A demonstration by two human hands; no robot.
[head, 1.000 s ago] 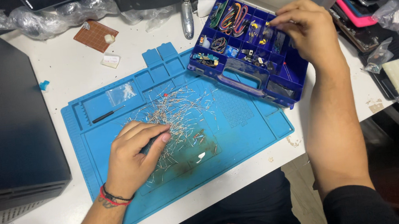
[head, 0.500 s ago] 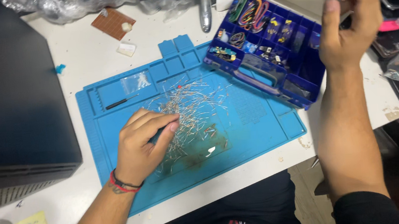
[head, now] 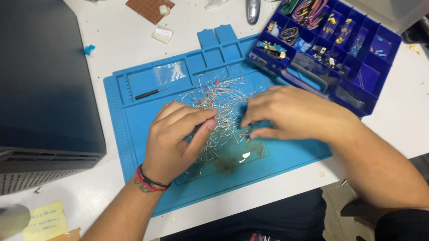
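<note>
Hands at centre of frame, both palm-down over a blue mat (head: 136,123). Left hand (head: 177,140) reaching in from lower left, forearm slanting up and right, wrist ringed by a red-and-black band (head: 149,180); fingers curled, thumb and forefinger pinched together on thin wire leads at the edge of the pile (head: 215,102). Right hand (head: 290,114) entering from lower right, forearm slanting up and left, knuckles raised, fingertips pressed down at the pile's right edge; whether anything is gripped there, cannot tell. Pile a loose tangle of fine silvery wires lying flat at mid-mat, between and just above the two hands, strands crossing every way, no single long axis; most run roughly from upper right to lower left. Small clear bag (head: 170,72) and a thin black tool (head: 151,93) in the mat's upper left, the tool lying nearly level, handle to the left. Blue parts box (head: 367,77) at upper right, touching the mat's right corner, compartments full of coloured bits. Brown board (head: 150,3) at top centre. Dark case (head: 22,81) filling the left side. Yellow note (head: 46,223) at lower left.
</note>
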